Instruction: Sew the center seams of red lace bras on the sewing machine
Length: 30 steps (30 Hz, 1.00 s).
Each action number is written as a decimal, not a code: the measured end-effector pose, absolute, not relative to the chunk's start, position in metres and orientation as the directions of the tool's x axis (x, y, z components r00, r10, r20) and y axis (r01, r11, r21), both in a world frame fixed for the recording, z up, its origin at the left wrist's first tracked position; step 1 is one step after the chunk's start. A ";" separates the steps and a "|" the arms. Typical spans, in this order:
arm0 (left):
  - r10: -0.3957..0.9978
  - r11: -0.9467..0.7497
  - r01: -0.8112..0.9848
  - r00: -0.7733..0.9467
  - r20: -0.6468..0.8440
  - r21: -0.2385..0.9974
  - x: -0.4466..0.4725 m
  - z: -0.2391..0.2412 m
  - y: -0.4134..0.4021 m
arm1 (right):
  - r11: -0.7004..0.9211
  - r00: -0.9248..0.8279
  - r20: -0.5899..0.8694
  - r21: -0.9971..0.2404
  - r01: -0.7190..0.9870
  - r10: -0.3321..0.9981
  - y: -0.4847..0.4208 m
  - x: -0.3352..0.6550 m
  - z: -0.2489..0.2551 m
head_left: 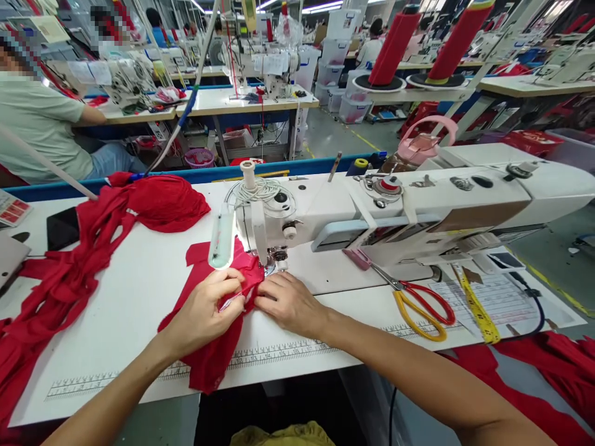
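Under the needle of the sewing machine (pixel 372 210) lies the red fabric piece (pixel 218 310); the left hand (pixel 204 313) pinches its edge, the right hand (pixel 290 303) presses it flat on the table (pixel 139 291), scissors (pixel 418 300) nearby.

- Two of your hands, lower centre: left hand (pixel 204 310), right hand (pixel 289 303).
- One red fabric piece (pixel 214 362) under them.
- One red fabric pile (pixel 158 201), left of the frame.
- One sewing machine (pixel 418 198), centre right.
- Two red thread cones, upper right: left cone (pixel 395 43), right cone (pixel 458 40).
- One pair of scissors (pixel 400 296), lower right.
- One yellow tape measure (pixel 478 313), lower right.
- One white cord spool (pixel 248 176), centre.
- One seated person (pixel 41 124), upper left.
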<state>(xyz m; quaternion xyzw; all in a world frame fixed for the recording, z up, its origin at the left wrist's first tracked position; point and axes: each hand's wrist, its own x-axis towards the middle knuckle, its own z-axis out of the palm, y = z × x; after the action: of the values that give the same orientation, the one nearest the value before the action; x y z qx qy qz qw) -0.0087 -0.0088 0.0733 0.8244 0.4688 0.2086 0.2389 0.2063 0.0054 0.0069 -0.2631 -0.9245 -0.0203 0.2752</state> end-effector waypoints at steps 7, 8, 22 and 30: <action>0.790 -0.578 0.704 0.610 0.066 0.413 -0.024 0.052 0.009 | 0.879 -0.725 0.505 -0.186 0.438 0.468 0.002 0.220 0.007; 0.796 -0.580 0.722 0.601 0.073 0.377 -0.025 0.046 0.010 | 0.877 -0.729 0.494 -0.187 0.442 0.473 0.002 0.222 0.008; 0.735 -0.675 0.657 0.638 0.230 0.335 -0.011 0.029 0.003 | 0.874 -0.757 0.446 -0.158 0.459 0.478 -0.003 0.227 0.008; 0.725 -0.688 0.660 0.639 0.255 0.303 -0.011 0.021 0.008 | 0.867 -0.777 0.385 -0.208 0.452 0.498 -0.005 0.229 0.013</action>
<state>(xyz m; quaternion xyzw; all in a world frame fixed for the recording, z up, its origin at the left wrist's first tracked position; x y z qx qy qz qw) -0.0106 0.0082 0.0207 0.9008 0.3844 0.1805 0.0912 0.2287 -0.0055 0.0133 -0.2523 -0.9412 0.0519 0.2185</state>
